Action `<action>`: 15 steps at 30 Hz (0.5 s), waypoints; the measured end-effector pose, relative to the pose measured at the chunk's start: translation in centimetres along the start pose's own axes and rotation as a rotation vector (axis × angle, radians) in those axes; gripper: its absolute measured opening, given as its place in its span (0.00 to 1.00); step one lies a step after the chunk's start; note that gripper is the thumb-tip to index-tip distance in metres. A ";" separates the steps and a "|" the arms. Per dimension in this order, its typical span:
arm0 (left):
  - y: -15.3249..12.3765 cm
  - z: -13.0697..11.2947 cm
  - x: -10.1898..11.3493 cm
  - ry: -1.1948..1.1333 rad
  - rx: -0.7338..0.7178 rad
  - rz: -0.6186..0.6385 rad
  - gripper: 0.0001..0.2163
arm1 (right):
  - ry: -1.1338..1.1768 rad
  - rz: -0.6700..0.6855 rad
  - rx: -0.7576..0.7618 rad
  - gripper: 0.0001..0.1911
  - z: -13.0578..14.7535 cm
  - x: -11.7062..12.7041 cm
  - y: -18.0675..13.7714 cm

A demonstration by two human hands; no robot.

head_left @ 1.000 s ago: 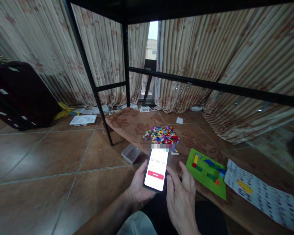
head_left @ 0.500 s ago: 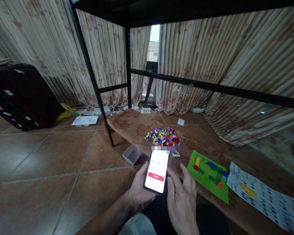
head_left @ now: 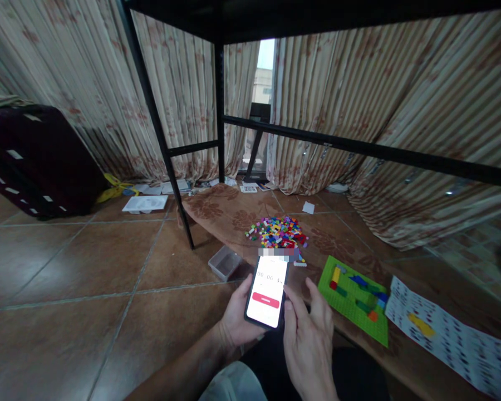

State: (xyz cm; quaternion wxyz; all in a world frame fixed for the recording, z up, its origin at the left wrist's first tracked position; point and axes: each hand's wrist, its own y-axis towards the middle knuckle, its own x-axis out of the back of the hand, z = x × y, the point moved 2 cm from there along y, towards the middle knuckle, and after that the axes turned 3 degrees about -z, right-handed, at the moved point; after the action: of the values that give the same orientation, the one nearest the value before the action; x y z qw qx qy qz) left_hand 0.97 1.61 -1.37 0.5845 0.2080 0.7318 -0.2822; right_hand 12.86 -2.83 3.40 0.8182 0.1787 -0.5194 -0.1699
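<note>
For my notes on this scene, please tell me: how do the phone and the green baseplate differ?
The phone is held in the left hand, while the green baseplate lies on the brown patterned surface. The phone shows a lit white screen with a red bar; the baseplate is studded and carries coloured bricks. The phone looks smaller than the baseplate. Both are roughly rectangular.

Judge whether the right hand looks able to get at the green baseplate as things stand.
Probably yes: the right hand has its fingers spread, the left hand supports the phone, and nothing visible blocks the way to the green baseplate.
</note>
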 end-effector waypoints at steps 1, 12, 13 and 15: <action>0.0 0.0 0.0 0.001 0.004 0.000 0.26 | -0.001 -0.001 0.000 0.21 0.0 0.0 0.0; 0.1 0.0 0.1 0.026 0.026 -0.024 0.26 | 0.002 0.008 -0.006 0.21 0.0 -0.4 -0.4; 0.1 0.0 0.1 0.026 0.025 -0.025 0.26 | 0.002 0.008 -0.006 0.21 0.0 -0.4 -0.4; 0.1 0.0 0.2 0.031 0.024 -0.024 0.26 | 0.003 0.009 -0.008 0.20 -0.1 -0.5 -0.4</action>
State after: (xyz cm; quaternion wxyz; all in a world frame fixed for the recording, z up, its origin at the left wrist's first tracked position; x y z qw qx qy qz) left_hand 1.01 1.64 -1.54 0.5670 0.2106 0.7398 -0.2947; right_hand 12.70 -2.96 2.77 0.8204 0.1733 -0.5184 -0.1680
